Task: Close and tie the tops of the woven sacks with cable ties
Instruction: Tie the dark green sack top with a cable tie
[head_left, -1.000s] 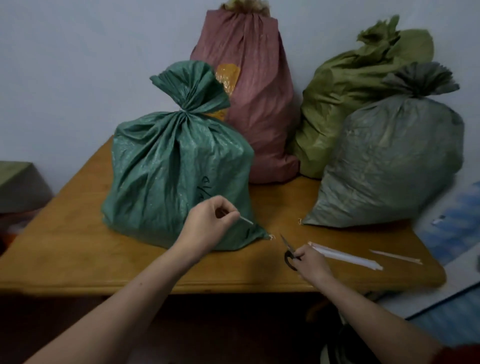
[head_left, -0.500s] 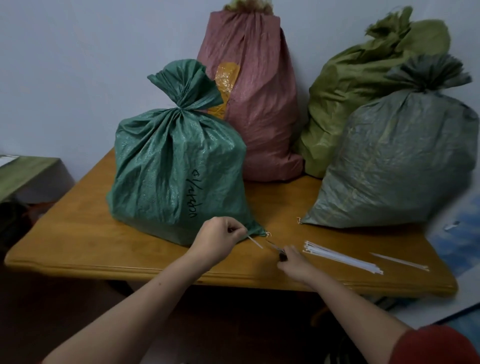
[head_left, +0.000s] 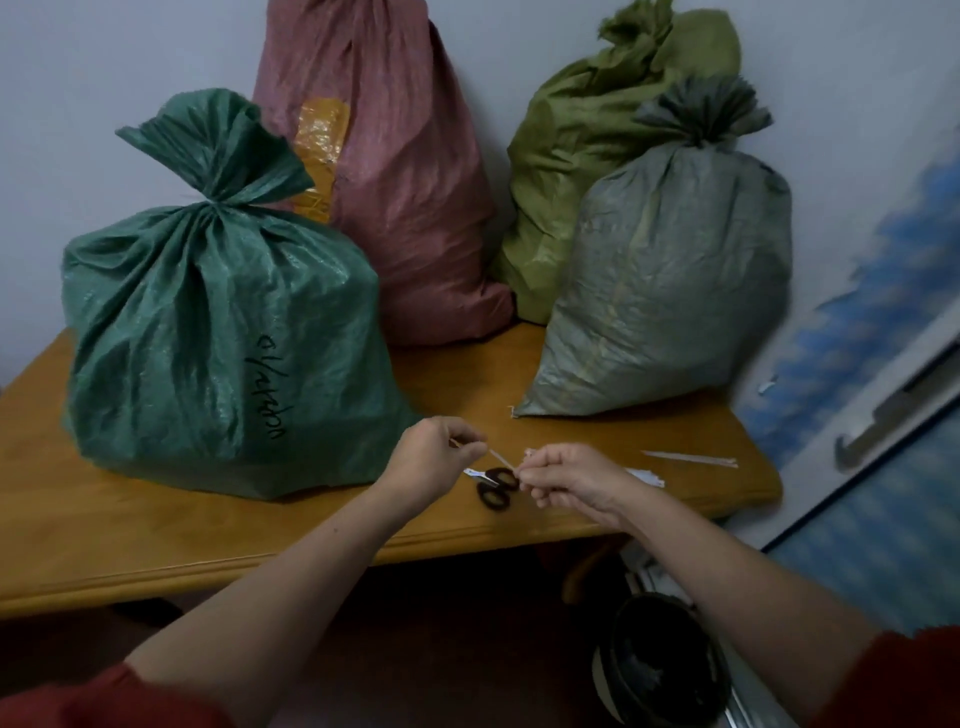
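The dark green sack (head_left: 208, 338) is standing on the wooden table (head_left: 156, 535), left of and behind the scissors (head_left: 496, 488), with its top gathered into a tight neck. The pink sack (head_left: 384, 182) is leaning against the wall well behind the scissors. The left hand (head_left: 431, 462) is hovering just left of the scissors, its fingers curled and pinching one end of a thin white strip (head_left: 500, 458), apparently a piece of cable tie. The strip is slanting down across the gap between the hands, directly above the scissors, which are lying flat near the table's front edge. The right hand (head_left: 571, 483) is hovering just right of the scissors, fingers curled, pinching the strip's other end. A bundle of cable ties (head_left: 647, 475) is lying right of the scissors, partly hidden behind that hand, and two loose ties (head_left: 691, 458) are lying farther right. The olive sack (head_left: 587, 156) and the grey sack (head_left: 670, 291), its top bunched, are standing behind and right of the scissors.
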